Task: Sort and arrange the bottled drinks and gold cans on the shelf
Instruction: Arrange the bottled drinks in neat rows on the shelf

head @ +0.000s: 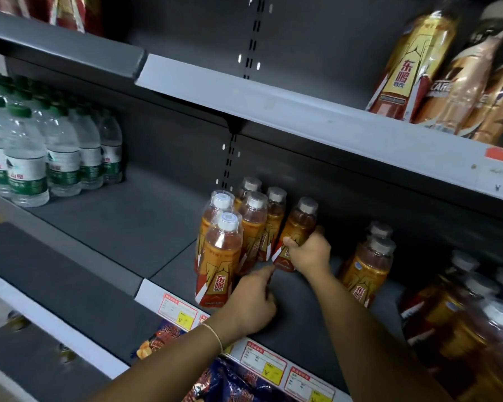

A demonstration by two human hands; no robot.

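My right hand [310,253] grips an orange drink bottle [296,227] around its lower body and holds it tilted, just right of a cluster of several like bottles [230,242] standing on the grey middle shelf [302,309]. My left hand [251,303] hovers low beside the cluster with the index finger stretched toward the held bottle's base and the other fingers curled, gripping nothing. Two more orange bottles [369,265] stand further right. A gold bottle [410,65] and copper-coloured drinks [476,91] sit on the upper shelf at the right.
Water bottles with green caps [41,146] fill the left end of the neighbouring shelf. Larger orange bottles [462,320] crowd the lower right. Price tags [262,364] line the shelf edge, with snack bags [221,381] below. Bare shelf lies between the water and the orange cluster.
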